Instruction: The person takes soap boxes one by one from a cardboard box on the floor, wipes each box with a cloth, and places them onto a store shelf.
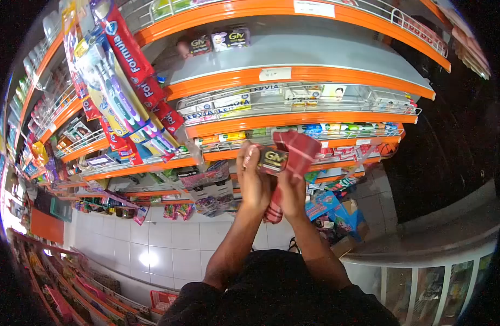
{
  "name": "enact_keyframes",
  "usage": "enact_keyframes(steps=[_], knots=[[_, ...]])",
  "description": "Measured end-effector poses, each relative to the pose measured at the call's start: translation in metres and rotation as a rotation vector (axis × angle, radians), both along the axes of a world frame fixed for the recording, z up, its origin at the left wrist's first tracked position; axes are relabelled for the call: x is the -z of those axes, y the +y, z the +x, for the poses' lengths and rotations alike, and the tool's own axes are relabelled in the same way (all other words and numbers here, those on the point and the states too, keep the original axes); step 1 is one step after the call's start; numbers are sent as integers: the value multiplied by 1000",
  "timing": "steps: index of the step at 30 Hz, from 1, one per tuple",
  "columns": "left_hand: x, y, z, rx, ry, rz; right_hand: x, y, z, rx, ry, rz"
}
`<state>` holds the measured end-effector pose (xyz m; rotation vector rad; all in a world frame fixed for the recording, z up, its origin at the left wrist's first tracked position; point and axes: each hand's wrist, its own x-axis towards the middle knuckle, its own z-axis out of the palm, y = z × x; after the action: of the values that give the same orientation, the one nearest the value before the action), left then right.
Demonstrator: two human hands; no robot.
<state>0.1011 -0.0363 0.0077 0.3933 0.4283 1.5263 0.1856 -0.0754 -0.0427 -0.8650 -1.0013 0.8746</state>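
Observation:
Near the middle of the head view, a small dark box marked GIV (pixel 273 160) is held up in front of the shelves. My left hand (pixel 251 176) is closed round the box's left side. A red checked cloth (pixel 300 152) is in my right hand (pixel 291 194), whose fingers also meet the lower right of the box. Part of the cloth hangs below, between my wrists. Two more GIV boxes (pixel 231 39) stand on the grey upper shelf (pixel 315 54), towards its left end.
Orange-edged shelves (pixel 217 79) hold LERVIA packs (pixel 233 103) behind wire rails. Formula toothbrush packs (pixel 122 100) hang at the left. A blue carton (pixel 328 209) stands low at the right, on the tiled floor (pixel 174 239). A glass-fronted case (pixel 413 288) is at the lower right.

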Motion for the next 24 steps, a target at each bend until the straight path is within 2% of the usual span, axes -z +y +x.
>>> enact_keyframes(steps=[1,2,4,5,7,8,9,11,13,14,16,17,19,20,21,22,23,24], knots=[[-7,-7,6,-65,64,-25,-9,1,5,7,4,0],[-12,-13,5,-59,69,-26,-15,3,10,139,-65,26],[-18,-19,-7,67,481,197,-38,9,23,314,-132,93],[-14,-17,-12,65,480,195,-43,12,30,311,-133,91],[-2,-14,-21,312,781,320,-56,12,35,369,-126,-17],[3,-11,-17,281,965,421,-62,7,29,297,39,-92],[1,-15,-8,276,967,418,-60,4,22,290,39,-92],[-8,-20,10,6,738,381,-47,-1,9,260,-23,-52],[2,-12,4,26,826,417,-19,-2,3,256,-73,-8],[-1,-12,3,15,783,348,3,-5,2,424,-398,157],[7,-7,-4,6,651,257,-7,-32,-1,248,-331,90],[14,0,-8,-66,650,298,-12,-45,-2,165,-297,51],[16,5,-17,25,418,140,0,-53,16,-153,-180,-188],[19,7,-24,16,420,138,9,-46,23,-96,-54,-182],[22,9,-32,95,303,73,19,-39,30,-37,72,-166],[21,10,-35,173,184,12,-4,-33,29,25,193,-142],[20,7,-34,170,183,14,-32,-28,38,-165,722,-324],[15,1,-29,178,283,1,-39,-15,38,-167,721,-321]])
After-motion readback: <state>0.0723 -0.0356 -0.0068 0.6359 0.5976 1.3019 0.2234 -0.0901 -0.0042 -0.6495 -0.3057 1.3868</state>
